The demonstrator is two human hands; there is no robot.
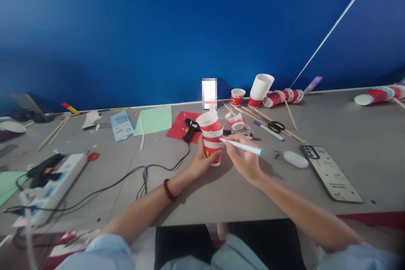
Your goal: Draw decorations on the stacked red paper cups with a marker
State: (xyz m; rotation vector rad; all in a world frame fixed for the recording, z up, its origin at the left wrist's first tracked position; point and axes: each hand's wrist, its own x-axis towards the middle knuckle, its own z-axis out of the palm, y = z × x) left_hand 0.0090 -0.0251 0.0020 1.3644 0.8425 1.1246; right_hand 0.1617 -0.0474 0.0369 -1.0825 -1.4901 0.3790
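Several red and white paper cups (212, 136) stand stacked upright on the grey table before me. My left hand (202, 158) wraps round the lower part of the stack from the left. Between the fingers of my right hand (245, 158) is a white marker pen (245, 147) with a teal end. Its tip points left and meets, or nearly meets, the side of the middle cup. Behind the stack lies a black glue gun (190, 130) on a sheet of red paper (177, 128). A cut paper cup (236, 121) lies to the right of the stack.
Black scissors (276, 126), wooden sticks, a purple marker (268, 130), a white mouse (295, 159) and a phone (332, 173) lie to the right. White cups (261, 87) stand by the blue wall. Leftward are green paper (155, 120), a power strip (58, 187) and a cable (126, 176).
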